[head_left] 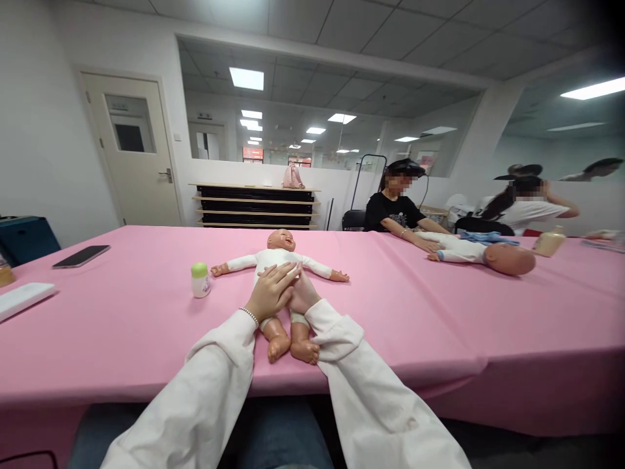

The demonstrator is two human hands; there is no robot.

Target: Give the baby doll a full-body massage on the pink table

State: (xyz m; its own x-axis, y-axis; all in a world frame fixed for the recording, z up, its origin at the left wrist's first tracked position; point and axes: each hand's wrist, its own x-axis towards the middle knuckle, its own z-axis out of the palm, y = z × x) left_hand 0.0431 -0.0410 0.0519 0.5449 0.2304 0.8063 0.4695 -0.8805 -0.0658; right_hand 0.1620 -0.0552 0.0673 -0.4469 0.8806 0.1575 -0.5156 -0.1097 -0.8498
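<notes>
A baby doll [280,255] in a white long-sleeved top lies on its back on the pink tablecloth, arms spread and bare feet toward me. My left hand [270,288] lies over the doll's torso with its fingers stretched out flat. Against it rests my right hand [303,294], its fingers extended and partly hidden by the left one. The two hands overlap at the fingers and cover most of the doll's belly. Left of the doll stands a small white bottle with a green cap [200,280].
The pink tablecloth [390,319] covers a long table. A phone [82,256] and a white box [24,298] lie on the left. To the right, a seated person [395,202] touches another doll [508,258], near a pale pump bottle [549,241].
</notes>
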